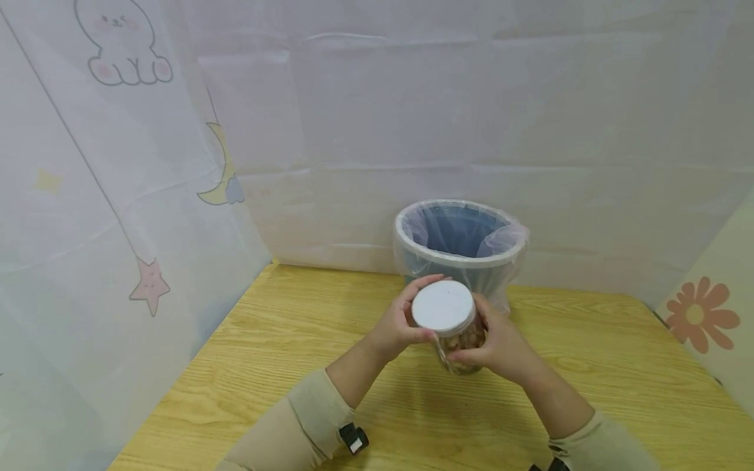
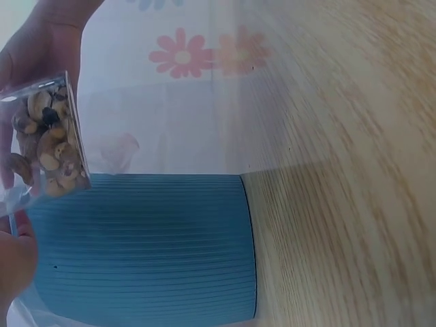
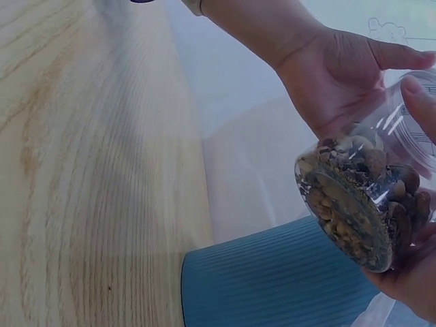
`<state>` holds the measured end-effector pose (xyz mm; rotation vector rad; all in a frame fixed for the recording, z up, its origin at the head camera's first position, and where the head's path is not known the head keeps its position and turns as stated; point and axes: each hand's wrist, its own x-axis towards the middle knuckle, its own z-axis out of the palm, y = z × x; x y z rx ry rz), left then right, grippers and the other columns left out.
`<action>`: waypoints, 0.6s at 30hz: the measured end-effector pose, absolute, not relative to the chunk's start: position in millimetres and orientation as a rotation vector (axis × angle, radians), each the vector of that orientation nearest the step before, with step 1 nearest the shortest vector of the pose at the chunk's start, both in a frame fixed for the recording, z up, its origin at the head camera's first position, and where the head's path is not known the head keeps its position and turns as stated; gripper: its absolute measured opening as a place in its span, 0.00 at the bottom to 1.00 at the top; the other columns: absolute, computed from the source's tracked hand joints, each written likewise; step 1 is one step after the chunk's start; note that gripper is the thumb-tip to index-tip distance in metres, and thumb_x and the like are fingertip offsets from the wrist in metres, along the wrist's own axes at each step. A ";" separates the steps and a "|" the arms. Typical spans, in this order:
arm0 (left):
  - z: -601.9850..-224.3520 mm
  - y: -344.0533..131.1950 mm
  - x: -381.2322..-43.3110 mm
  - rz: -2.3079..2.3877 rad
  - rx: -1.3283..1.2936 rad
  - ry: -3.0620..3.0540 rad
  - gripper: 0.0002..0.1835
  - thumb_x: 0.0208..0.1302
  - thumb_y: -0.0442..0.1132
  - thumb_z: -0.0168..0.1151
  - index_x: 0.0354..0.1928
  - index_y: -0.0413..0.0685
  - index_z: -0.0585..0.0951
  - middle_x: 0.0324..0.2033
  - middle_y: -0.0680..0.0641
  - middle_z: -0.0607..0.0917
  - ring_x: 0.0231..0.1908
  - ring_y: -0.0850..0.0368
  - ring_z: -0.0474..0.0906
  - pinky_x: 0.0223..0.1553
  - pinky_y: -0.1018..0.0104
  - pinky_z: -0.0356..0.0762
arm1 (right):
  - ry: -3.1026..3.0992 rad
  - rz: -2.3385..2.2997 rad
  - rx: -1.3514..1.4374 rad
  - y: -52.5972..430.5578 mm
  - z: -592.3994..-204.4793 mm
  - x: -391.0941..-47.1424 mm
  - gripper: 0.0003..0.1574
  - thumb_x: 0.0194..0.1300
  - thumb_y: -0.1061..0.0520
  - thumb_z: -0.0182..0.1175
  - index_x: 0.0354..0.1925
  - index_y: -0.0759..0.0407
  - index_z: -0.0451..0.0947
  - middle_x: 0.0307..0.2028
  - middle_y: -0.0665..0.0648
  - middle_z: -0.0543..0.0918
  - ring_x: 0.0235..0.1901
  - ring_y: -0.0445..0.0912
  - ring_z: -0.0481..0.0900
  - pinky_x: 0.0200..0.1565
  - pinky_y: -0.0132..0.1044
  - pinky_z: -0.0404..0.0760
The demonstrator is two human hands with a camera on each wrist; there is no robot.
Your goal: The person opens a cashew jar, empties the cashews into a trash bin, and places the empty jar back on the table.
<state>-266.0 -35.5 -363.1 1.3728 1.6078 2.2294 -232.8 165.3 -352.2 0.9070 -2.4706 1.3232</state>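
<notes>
A clear plastic jar (image 1: 462, 340) with a white screw lid (image 1: 443, 305) is held up in front of the bin, tilted. Small brown pieces that look like dried mushrooms (image 3: 371, 184) fill part of it. My left hand (image 1: 402, 325) grips the jar around the lid end, thumb at the lid's near edge. Lower down, my right hand (image 1: 501, 343) holds the jar's body from the right, its thumb across the front. In the right wrist view the jar's bottom faces the camera, clear of the wooden table (image 3: 102, 204).
Behind the jar a blue ribbed bin (image 2: 150, 245) stands on the table, its white rim (image 1: 459, 261) lined with a clear plastic bag (image 1: 501, 242). A pale printed curtain (image 1: 353, 131) hangs at the back and left. Black wrist straps (image 1: 353, 438) sit on the sleeves.
</notes>
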 end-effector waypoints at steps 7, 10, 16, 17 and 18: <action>-362.4 -34.4 -263.6 2.271 1.314 1.660 0.57 0.37 0.58 0.72 0.66 0.36 0.56 0.61 0.41 0.66 0.54 0.57 0.67 0.52 0.69 0.69 | -2.453 1.321 0.861 161.7 -350.6 -231.5 0.57 0.36 0.52 0.77 0.63 0.58 0.59 0.53 0.56 0.72 0.50 0.48 0.70 0.47 0.40 0.74; -362.8 -35.4 -264.3 2.269 1.332 1.651 0.58 0.38 0.59 0.72 0.66 0.36 0.55 0.62 0.39 0.64 0.56 0.56 0.66 0.53 0.68 0.68 | -2.444 1.312 0.869 161.5 -350.2 -231.8 0.56 0.37 0.53 0.76 0.62 0.59 0.59 0.53 0.57 0.72 0.50 0.49 0.70 0.47 0.41 0.74; -363.6 -41.6 -268.4 2.182 1.393 1.689 0.61 0.38 0.63 0.69 0.69 0.40 0.50 0.63 0.37 0.61 0.59 0.57 0.63 0.60 0.62 0.60 | -2.460 1.366 0.879 164.1 -349.5 -233.1 0.58 0.38 0.54 0.76 0.64 0.58 0.57 0.55 0.57 0.70 0.52 0.51 0.69 0.48 0.48 0.73; -363.5 -42.8 -269.4 2.166 1.407 1.694 0.62 0.38 0.64 0.69 0.69 0.39 0.50 0.63 0.36 0.61 0.59 0.57 0.63 0.61 0.61 0.58 | -2.461 1.378 0.884 165.2 -349.2 -233.2 0.58 0.38 0.54 0.76 0.64 0.58 0.57 0.55 0.57 0.70 0.52 0.51 0.69 0.48 0.50 0.73; -363.4 -44.0 -270.3 2.151 1.419 1.698 0.62 0.38 0.64 0.68 0.69 0.39 0.49 0.63 0.35 0.61 0.59 0.57 0.63 0.62 0.60 0.58 | -2.464 1.383 0.885 166.3 -348.8 -233.4 0.58 0.38 0.55 0.76 0.64 0.58 0.57 0.55 0.57 0.70 0.52 0.50 0.69 0.48 0.50 0.73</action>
